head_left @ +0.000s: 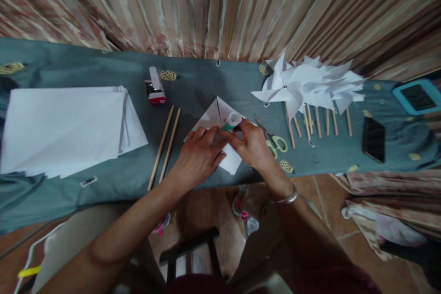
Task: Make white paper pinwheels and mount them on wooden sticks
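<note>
A square of white paper (231, 161) with slits cut in from its corners lies on the cloth-covered table, turned like a diamond. My left hand (197, 158) holds it from the left, with bent fingers pressed on its middle and the fingertips partly hidden. In my right hand (251, 142) is a glue stick (232, 120), green and white, tilted over the paper's centre; its tip is hidden by my fingers. Just right of that hand lie scissors (275, 143) with light green handles. Two bare wooden sticks (168, 147) are to the left of the paper.
Stacked white sheets (65, 128) cover the table's left part. A small red and white box (155, 89) stands behind the sticks. Several paper pinwheels (292, 87) on sticks lie back right, near a black phone (374, 140) and a blue-framed device (417, 96). A curtain (193, 9) hangs behind.
</note>
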Tool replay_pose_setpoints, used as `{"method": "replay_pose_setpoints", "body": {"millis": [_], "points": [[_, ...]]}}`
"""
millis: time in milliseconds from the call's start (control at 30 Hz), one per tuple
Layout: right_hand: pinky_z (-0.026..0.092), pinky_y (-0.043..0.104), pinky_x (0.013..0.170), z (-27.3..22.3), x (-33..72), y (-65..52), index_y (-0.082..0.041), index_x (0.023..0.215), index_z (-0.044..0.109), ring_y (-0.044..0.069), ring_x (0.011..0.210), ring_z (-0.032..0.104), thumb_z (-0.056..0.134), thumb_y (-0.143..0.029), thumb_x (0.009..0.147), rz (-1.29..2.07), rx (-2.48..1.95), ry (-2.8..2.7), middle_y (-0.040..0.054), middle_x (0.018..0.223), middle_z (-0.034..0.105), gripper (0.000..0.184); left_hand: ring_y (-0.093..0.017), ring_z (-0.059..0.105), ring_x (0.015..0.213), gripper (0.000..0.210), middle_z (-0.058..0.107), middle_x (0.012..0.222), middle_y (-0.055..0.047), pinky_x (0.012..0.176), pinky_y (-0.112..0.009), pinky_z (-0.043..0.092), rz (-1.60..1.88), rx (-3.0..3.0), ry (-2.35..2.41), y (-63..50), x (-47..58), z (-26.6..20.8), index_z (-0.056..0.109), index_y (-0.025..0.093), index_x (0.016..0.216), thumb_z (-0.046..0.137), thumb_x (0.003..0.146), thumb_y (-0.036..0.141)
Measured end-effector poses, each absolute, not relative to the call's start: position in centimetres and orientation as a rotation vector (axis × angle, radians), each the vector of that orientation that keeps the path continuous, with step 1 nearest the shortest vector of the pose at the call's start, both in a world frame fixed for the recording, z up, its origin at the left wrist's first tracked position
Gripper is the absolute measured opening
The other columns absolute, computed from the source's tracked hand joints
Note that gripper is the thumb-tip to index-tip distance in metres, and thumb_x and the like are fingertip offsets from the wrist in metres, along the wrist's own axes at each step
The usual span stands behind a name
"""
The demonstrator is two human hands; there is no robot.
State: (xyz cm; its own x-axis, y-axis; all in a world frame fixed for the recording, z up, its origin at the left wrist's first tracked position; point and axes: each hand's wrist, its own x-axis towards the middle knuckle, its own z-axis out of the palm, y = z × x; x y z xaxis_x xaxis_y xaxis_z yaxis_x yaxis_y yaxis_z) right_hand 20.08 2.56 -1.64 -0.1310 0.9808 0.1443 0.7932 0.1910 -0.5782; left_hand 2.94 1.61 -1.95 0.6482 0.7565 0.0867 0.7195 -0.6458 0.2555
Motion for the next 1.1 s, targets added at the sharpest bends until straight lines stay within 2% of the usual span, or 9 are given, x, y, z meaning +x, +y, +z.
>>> {"method": "replay_pose_setpoints", "body": {"millis": [300, 467, 667, 933, 1100], "points": [[0.05, 0.039, 0.079, -1.97, 20.19, 2.42, -0.016, 0.111, 0.056, 0.024, 0.088, 0.063, 0.054, -0.031, 0.089, 0.566, -1.565, -1.987, 0.0109, 0.097, 0.067, 0.026, -0.033, 0.048, 0.107, 0.035, 0.053, 0.131, -0.015, 0.084, -0.047, 0.043, 0.249, 2.675, 1.217, 1.61, 3.03, -1.91, 0.059, 0.022, 0.124, 0.05, 0.092, 0.035], [0.051, 0.04, 0.076, -2.11, 19.99, 2.37, -0.015, 0.109, 0.055, 0.026, 0.087, 0.062, 0.053, -0.032, 0.09, 0.495, -1.564, -2.013, 0.0108, 0.091, 0.066, 0.025, -0.033, 0.048, 0.108, 0.035, 0.054, 0.131, -0.014, 0.084, -0.046, 0.043, 0.23, 2.664, 1.223, 1.58, 3.02, -1.85, 0.059, 0.021, 0.123, 0.05, 0.093, 0.035], [0.049, 0.04, 0.083, -2.08, 20.01, 2.31, -0.017, 0.113, 0.054, 0.026, 0.095, 0.06, 0.05, -0.026, 0.091, 0.475, -1.468, -2.071, 0.0105, 0.095, 0.065, 0.024, -0.033, 0.048, 0.108, 0.034, 0.054, 0.131, -0.014, 0.084, -0.047, 0.043, 0.232, 2.661, 1.22, 1.62, 3.04, -1.85, 0.061, 0.021, 0.121, 0.05, 0.093, 0.036], [0.049, 0.038, 0.079, -1.86, 20.1, 2.32, -0.017, 0.112, 0.053, 0.025, 0.091, 0.059, 0.049, -0.026, 0.092, 0.516, -1.452, -2.109, 0.0088, 0.092, 0.063, 0.023, -0.034, 0.047, 0.106, 0.032, 0.056, 0.126, -0.016, 0.082, -0.047, 0.044, 0.253, 2.668, 1.217, 1.57, 3.04, -2.0, 0.066, 0.017, 0.111, 0.05, 0.092, 0.036], [0.049, 0.038, 0.079, -1.85, 20.11, 2.27, -0.018, 0.11, 0.054, 0.025, 0.09, 0.06, 0.049, -0.027, 0.091, 0.532, -1.47, -2.101, 0.0088, 0.091, 0.063, 0.022, -0.033, 0.047, 0.106, 0.031, 0.056, 0.127, -0.014, 0.081, -0.047, 0.044, 0.257, 2.671, 1.215, 1.62, 3.0, -2.05, 0.066, 0.018, 0.111, 0.052, 0.091, 0.037]]}}
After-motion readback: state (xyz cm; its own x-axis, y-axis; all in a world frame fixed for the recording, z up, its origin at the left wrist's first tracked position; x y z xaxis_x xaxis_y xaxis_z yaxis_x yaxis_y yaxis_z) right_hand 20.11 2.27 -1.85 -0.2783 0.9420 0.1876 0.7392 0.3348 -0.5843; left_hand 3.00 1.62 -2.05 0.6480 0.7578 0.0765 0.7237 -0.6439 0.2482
